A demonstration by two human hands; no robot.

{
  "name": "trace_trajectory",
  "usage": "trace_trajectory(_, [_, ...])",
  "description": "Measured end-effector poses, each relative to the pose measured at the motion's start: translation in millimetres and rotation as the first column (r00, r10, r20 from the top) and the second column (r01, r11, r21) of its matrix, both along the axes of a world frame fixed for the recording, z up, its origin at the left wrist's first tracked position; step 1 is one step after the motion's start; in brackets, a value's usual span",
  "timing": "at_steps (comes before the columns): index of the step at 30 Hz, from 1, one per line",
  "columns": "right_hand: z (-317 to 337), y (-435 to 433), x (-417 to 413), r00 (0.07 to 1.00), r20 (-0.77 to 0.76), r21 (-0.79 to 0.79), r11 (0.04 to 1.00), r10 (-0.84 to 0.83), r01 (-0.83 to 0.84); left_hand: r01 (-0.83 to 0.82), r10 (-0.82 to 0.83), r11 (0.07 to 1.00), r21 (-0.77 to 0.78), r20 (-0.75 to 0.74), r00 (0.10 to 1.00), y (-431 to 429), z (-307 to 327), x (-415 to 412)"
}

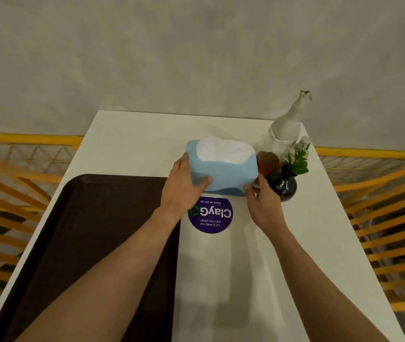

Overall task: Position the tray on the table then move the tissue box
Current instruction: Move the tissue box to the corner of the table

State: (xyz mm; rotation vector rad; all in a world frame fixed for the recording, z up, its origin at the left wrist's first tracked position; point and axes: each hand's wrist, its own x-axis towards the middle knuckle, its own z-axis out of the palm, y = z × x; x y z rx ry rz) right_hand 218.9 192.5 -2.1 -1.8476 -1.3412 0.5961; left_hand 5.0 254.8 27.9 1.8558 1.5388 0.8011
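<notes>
- Head view: our left hand (184,186) clasps the left end of the tissue box (223,174), thumb across its near face and the fingers (181,161) wrapped round the far side.
- Our right hand (262,201) pinches the box's lower right corner; its fingertips (251,187) press the near face, so both hands are closed on the box.
- Between the two grips the pale blue box sits tilted, white tissue bulging from its top; we cannot tell whether its base is lifted or touching the table (233,267).
- Just beyond the right fingertips stand a dark round vase (284,186) with green sprigs, an amber bottle (267,161) and a white pump dispenser (285,129), all close against the box's right end.
- Just below the fingers lies a purple round sticker (210,214) on the tabletop.
- Left of the left wrist the brown tray (85,230) lies flat on the table, its left edge reaching the table's edge.
- We judge the tray step done and the box move in hand.
- The next move calls for carrying the box clear of the vase and bottle without knocking them, keeping it level so the loose tissue stays in.
</notes>
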Motion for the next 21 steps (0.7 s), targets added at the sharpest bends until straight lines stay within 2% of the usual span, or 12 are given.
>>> trace_trajectory(13, [4.8,54.6,-12.9,0.998,0.052,-0.038,0.999,0.032,-0.03,-0.063,0.064,0.998,0.009,-0.096,0.993,48.1,-0.8,-17.8])
trace_trajectory(21, [9.6,93.1,-51.0,0.994,0.071,-0.046,0.996,0.077,-0.074,-0.082,0.081,0.997,-0.008,-0.064,0.995,84.8,-0.2,-59.5])
